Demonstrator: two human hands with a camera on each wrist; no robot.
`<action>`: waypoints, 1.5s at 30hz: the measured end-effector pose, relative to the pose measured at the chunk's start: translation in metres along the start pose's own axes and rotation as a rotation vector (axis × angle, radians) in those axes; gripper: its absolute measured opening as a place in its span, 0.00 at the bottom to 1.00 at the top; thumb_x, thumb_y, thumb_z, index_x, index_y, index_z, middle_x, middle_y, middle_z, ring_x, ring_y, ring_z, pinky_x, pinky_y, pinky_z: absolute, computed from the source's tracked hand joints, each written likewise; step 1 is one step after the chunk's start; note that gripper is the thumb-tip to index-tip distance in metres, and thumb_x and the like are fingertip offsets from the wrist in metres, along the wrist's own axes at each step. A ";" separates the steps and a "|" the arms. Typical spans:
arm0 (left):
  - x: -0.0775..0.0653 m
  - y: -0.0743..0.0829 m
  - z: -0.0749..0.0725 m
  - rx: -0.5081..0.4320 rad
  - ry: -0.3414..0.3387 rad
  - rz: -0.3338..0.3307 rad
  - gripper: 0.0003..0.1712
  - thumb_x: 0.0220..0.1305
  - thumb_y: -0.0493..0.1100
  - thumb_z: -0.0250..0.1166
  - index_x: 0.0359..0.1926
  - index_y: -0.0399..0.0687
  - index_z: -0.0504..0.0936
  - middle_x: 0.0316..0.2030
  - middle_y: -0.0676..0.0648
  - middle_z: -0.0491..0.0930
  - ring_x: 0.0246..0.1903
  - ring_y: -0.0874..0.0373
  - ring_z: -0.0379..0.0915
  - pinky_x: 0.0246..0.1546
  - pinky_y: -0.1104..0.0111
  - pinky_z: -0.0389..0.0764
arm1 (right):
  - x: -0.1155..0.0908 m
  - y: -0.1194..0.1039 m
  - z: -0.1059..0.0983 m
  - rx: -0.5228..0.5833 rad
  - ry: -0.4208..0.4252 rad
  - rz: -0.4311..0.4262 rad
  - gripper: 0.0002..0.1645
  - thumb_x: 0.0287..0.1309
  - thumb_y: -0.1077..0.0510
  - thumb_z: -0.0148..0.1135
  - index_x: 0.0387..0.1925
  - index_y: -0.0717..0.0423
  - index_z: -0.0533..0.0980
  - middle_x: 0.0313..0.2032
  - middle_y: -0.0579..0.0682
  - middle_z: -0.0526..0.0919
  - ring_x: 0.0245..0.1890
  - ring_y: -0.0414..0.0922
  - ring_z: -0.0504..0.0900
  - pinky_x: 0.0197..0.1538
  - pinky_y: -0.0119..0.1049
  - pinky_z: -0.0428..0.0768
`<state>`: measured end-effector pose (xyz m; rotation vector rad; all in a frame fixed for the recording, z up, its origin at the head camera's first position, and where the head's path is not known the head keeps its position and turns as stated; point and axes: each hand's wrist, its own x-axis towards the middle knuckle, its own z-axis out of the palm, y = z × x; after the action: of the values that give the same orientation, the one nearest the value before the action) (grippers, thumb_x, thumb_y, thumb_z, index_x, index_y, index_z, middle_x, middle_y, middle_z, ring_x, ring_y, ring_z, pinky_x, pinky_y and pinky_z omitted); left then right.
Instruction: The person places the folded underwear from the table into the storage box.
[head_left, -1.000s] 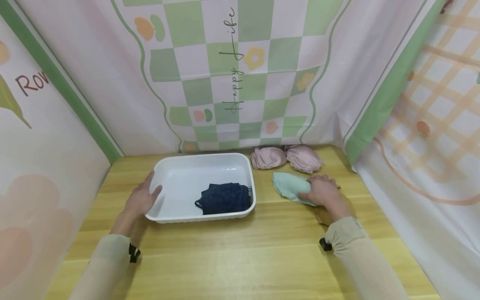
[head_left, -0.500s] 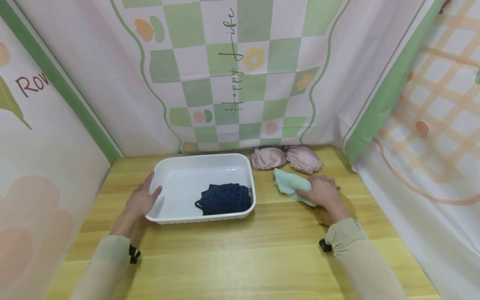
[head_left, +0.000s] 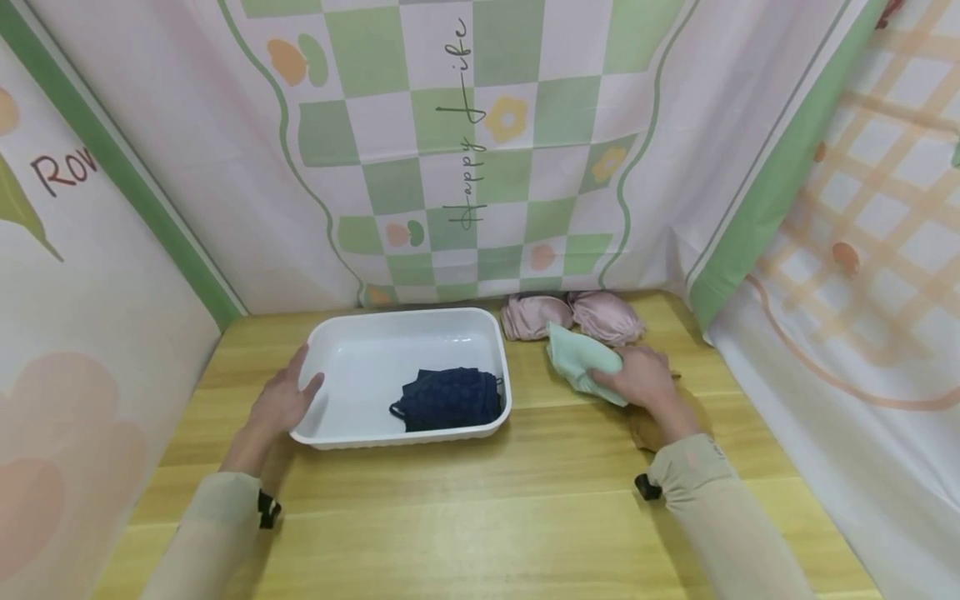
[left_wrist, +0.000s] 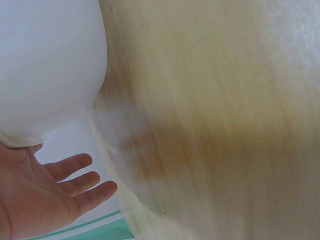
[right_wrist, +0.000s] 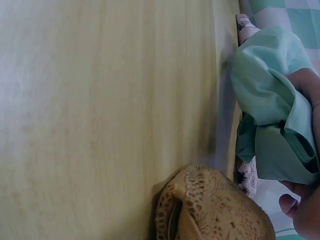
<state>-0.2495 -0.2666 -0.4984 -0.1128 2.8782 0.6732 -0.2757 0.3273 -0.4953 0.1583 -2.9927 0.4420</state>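
My right hand (head_left: 643, 379) pinches a folded mint-green garment (head_left: 581, 358), thumb on the near side. In the right wrist view the soft mint-green garment (right_wrist: 272, 95) hangs in loose folds over the table, part of it covered by the hand. My left hand (head_left: 281, 400) rests at the left rim of a white rectangular tray (head_left: 352, 437). Three of its fingers (left_wrist: 95, 196) stretch out straight beside the tray in the left wrist view; the tray hides the rest. Inside the tray, at right, lies a folded navy garment (head_left: 450, 400) with a thin strap loop.
Two pink satiny bundles (head_left: 607, 317) lie at the table's back edge, right of the tray. A brown garment with a perforated, lacy edge (right_wrist: 215, 205) lies beneath my right wrist. Printed curtains (head_left: 480, 167) enclose the wooden table (head_left: 450, 525) at back and sides.
My right hand has lifted the mint-green garment slightly, its left end rising and now overlapping the pink bundles in the head view. The left hand and tray have stayed put.
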 end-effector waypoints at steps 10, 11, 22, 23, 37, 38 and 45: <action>-0.001 0.001 0.000 -0.006 -0.002 -0.001 0.46 0.75 0.69 0.34 0.80 0.53 0.28 0.75 0.25 0.45 0.71 0.23 0.47 0.70 0.33 0.55 | 0.001 -0.005 -0.001 0.078 0.013 0.026 0.40 0.54 0.35 0.65 0.55 0.63 0.79 0.48 0.65 0.85 0.45 0.63 0.81 0.49 0.61 0.71; -0.001 0.001 0.000 -0.007 -0.003 -0.002 0.46 0.75 0.69 0.34 0.80 0.53 0.28 0.75 0.25 0.45 0.72 0.23 0.47 0.70 0.33 0.55 | 0.001 -0.005 -0.002 0.081 0.012 0.026 0.40 0.55 0.35 0.65 0.55 0.63 0.78 0.48 0.65 0.85 0.46 0.63 0.81 0.49 0.61 0.71; 0.000 0.001 0.000 -0.003 0.006 0.015 0.46 0.75 0.69 0.34 0.80 0.52 0.29 0.75 0.25 0.45 0.71 0.23 0.47 0.70 0.33 0.54 | 0.001 -0.014 -0.008 0.127 0.024 0.032 0.38 0.57 0.33 0.63 0.49 0.63 0.79 0.42 0.65 0.86 0.41 0.61 0.82 0.46 0.57 0.77; 0.000 0.001 -0.001 -0.004 0.005 0.014 0.46 0.75 0.69 0.34 0.80 0.52 0.29 0.75 0.25 0.45 0.71 0.23 0.47 0.70 0.33 0.54 | 0.001 -0.014 -0.008 0.133 0.027 0.033 0.38 0.57 0.33 0.63 0.50 0.63 0.79 0.42 0.65 0.86 0.40 0.61 0.82 0.44 0.56 0.77; -0.002 0.001 -0.002 0.011 0.011 0.023 0.46 0.76 0.67 0.34 0.80 0.49 0.30 0.74 0.23 0.47 0.71 0.23 0.48 0.70 0.33 0.56 | 0.002 -0.023 -0.008 0.227 0.030 0.027 0.43 0.58 0.30 0.62 0.58 0.62 0.77 0.47 0.66 0.85 0.44 0.61 0.82 0.45 0.54 0.79; -0.002 0.000 -0.002 0.012 0.011 0.023 0.46 0.76 0.67 0.34 0.80 0.49 0.30 0.74 0.23 0.47 0.71 0.23 0.48 0.70 0.33 0.56 | 0.002 -0.024 -0.009 0.235 0.027 0.026 0.44 0.59 0.30 0.61 0.60 0.61 0.76 0.49 0.67 0.84 0.45 0.61 0.82 0.47 0.56 0.79; -0.001 0.001 -0.001 0.005 0.007 0.029 0.46 0.76 0.68 0.34 0.80 0.49 0.30 0.74 0.23 0.47 0.70 0.23 0.49 0.69 0.33 0.57 | 0.002 -0.033 -0.017 0.261 0.030 0.012 0.48 0.60 0.28 0.59 0.73 0.48 0.65 0.57 0.68 0.80 0.52 0.65 0.81 0.55 0.61 0.78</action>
<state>-0.2488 -0.2664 -0.4965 -0.0729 2.8937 0.6728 -0.2725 0.3007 -0.4695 0.1536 -2.8965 0.8276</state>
